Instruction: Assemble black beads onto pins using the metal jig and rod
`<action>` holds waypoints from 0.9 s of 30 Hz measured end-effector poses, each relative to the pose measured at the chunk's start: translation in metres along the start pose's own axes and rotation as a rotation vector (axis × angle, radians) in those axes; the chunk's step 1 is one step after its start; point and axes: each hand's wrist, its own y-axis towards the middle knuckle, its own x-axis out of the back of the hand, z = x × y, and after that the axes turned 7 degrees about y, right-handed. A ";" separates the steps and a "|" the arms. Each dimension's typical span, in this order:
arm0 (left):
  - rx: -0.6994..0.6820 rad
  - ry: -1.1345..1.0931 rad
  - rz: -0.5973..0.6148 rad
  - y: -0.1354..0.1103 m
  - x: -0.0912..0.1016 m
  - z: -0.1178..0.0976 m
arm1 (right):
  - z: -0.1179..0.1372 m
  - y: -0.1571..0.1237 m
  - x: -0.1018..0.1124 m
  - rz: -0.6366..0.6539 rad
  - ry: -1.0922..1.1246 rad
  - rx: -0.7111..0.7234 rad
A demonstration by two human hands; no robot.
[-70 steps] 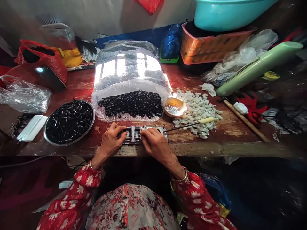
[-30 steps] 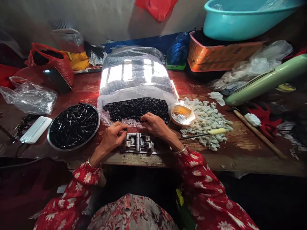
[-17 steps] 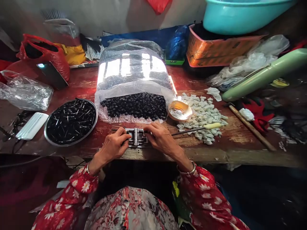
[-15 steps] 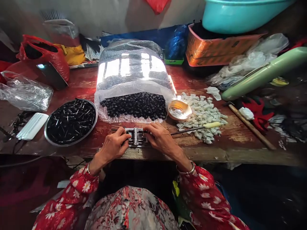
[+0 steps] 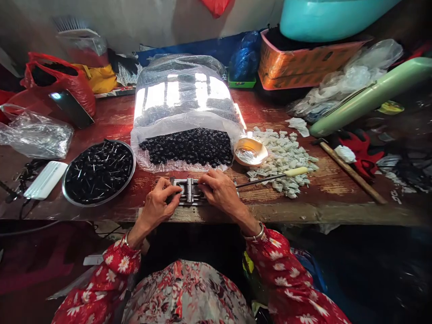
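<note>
Tabletop [image 5: 324, 198]: left hand [image 5: 158, 205], right hand [image 5: 220, 192] on jig [image 5: 190, 191]

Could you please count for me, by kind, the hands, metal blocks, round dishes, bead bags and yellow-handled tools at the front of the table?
Hands: 2, the left hand and the right hand
Metal block: 1
Round dishes: 2, the pan and the small bowl
Bag of black beads: 1
Yellow-handled tool: 1
Total: 7
</note>
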 end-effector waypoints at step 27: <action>0.039 -0.032 -0.035 0.002 -0.003 0.004 | -0.111 0.058 0.096 0.161 -0.468 -0.609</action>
